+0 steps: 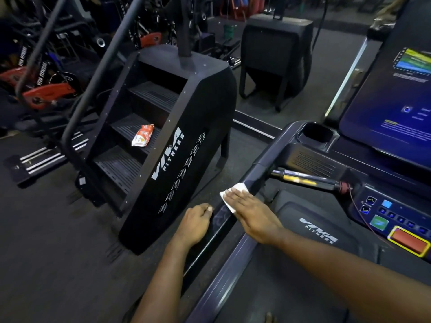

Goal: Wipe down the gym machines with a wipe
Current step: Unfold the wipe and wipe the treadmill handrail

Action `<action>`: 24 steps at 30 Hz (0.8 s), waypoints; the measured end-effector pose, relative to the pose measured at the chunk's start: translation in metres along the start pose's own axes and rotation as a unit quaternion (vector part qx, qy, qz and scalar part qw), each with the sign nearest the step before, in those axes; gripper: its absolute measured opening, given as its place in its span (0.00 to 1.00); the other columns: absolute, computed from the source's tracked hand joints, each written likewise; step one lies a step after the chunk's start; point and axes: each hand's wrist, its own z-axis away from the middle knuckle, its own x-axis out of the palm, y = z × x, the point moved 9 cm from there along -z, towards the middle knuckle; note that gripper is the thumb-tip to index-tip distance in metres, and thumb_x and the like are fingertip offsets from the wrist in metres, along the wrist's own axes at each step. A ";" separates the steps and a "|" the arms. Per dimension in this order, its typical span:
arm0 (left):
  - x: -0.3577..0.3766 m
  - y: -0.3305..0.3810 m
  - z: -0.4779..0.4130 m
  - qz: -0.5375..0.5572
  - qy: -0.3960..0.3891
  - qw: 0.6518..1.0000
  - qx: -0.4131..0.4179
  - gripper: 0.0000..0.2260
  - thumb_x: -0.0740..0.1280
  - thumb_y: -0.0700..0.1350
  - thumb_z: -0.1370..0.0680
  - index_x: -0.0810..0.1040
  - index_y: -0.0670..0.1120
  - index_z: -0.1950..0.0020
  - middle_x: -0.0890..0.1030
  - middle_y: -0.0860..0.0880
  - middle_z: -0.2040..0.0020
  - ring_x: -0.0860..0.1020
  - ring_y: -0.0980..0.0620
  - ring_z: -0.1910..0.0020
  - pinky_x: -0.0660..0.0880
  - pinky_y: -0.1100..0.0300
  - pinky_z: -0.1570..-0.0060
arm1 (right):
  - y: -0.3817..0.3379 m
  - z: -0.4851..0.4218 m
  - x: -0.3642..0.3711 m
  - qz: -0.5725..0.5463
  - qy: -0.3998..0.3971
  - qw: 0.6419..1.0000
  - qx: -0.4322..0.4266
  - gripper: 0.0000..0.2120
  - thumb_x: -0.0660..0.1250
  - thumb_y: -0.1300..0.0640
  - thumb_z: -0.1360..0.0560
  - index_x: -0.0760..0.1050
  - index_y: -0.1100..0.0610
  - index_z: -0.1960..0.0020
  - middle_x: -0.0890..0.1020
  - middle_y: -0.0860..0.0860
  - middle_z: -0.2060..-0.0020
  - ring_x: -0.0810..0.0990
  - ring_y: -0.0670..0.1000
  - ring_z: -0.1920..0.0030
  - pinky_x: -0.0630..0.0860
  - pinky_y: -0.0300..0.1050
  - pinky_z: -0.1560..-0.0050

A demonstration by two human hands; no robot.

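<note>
Loose odds and ends around the gym floor

An orange-and-white packet (142, 135) lies flat on a ribbed step (130, 129), up and to the left of the grip and well apart from it. Grey speckled floor (46, 229) spreads out to the left of the grip. Far beyond the grip a big black box (275, 50) stands on legs, with a small green bucket (228, 31) just left of its top.

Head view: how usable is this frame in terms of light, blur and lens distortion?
Head view: dim gym, background machines murky; wide-angle bending at the edges; console screen glows brightly with unreadable text; right hand, wipe and left hand on the handrail reasonably sharp.
</note>
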 end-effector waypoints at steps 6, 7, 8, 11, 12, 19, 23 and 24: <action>-0.002 0.004 0.000 -0.021 0.048 0.999 -0.009 0.17 0.59 0.51 0.16 0.81 0.43 0.53 0.84 0.47 0.60 0.81 0.50 0.58 0.77 0.47 0.50 | 0.069 -0.009 -0.018 -0.033 0.108 0.966 0.233 0.23 0.55 0.55 0.15 0.63 0.56 0.21 0.66 0.53 0.23 0.59 0.50 0.21 0.54 0.49 0.20; -0.003 0.004 0.001 -0.024 0.057 0.998 -0.009 0.17 0.60 0.52 0.16 0.82 0.43 0.54 0.84 0.47 0.61 0.81 0.50 0.60 0.77 0.48 0.52 | 0.059 -0.012 -0.014 -0.022 0.097 0.975 0.198 0.23 0.55 0.54 0.15 0.63 0.56 0.21 0.66 0.53 0.23 0.59 0.50 0.21 0.55 0.50 0.20; -0.003 0.004 0.001 -0.026 0.064 0.998 -0.010 0.17 0.60 0.52 0.16 0.82 0.43 0.54 0.83 0.47 0.63 0.81 0.50 0.61 0.77 0.48 0.54 | 0.043 -0.013 -0.009 -0.013 0.077 0.988 0.134 0.24 0.55 0.54 0.16 0.64 0.56 0.21 0.67 0.52 0.23 0.59 0.49 0.21 0.55 0.50 0.20; -0.004 0.001 0.001 -0.038 0.074 0.996 -0.016 0.17 0.61 0.52 0.16 0.80 0.44 0.58 0.80 0.47 0.67 0.78 0.51 0.67 0.76 0.51 0.61 | 0.035 -0.013 -0.004 -0.001 0.020 0.999 0.028 0.23 0.56 0.52 0.16 0.66 0.54 0.22 0.68 0.49 0.24 0.62 0.47 0.22 0.56 0.50 0.20; -0.004 0.001 0.000 -0.042 0.072 0.996 -0.018 0.17 0.61 0.52 0.16 0.79 0.45 0.60 0.78 0.48 0.70 0.76 0.53 0.70 0.74 0.55 0.64 | 0.051 -0.017 -0.010 -0.005 0.036 0.997 0.062 0.23 0.56 0.52 0.16 0.67 0.54 0.22 0.69 0.50 0.24 0.63 0.48 0.22 0.58 0.51 0.21; -0.003 -0.001 -0.002 -0.060 0.064 0.996 -0.021 0.20 0.63 0.51 0.17 0.69 0.48 0.68 0.69 0.53 0.76 0.69 0.56 0.75 0.65 0.57 0.70 | 0.065 -0.019 -0.013 -0.016 0.069 0.986 0.152 0.23 0.54 0.52 0.14 0.63 0.55 0.21 0.66 0.51 0.22 0.58 0.48 0.20 0.51 0.46 0.20; -0.003 -0.002 -0.004 -0.065 0.061 0.996 -0.012 0.20 0.63 0.50 0.17 0.68 0.48 0.68 0.68 0.53 0.77 0.68 0.57 0.76 0.63 0.60 0.71 | 0.075 -0.022 -0.017 -0.002 0.050 0.993 0.105 0.24 0.51 0.48 0.15 0.67 0.54 0.23 0.70 0.50 0.24 0.63 0.49 0.22 0.57 0.50 0.20; -0.003 -0.001 -0.004 -0.063 0.056 0.996 -0.013 0.20 0.63 0.50 0.17 0.68 0.48 0.68 0.68 0.54 0.77 0.68 0.57 0.76 0.62 0.62 0.72 | 0.095 -0.026 -0.021 -0.011 0.076 0.984 0.158 0.24 0.51 0.49 0.15 0.68 0.56 0.23 0.70 0.52 0.25 0.64 0.51 0.22 0.57 0.52 0.21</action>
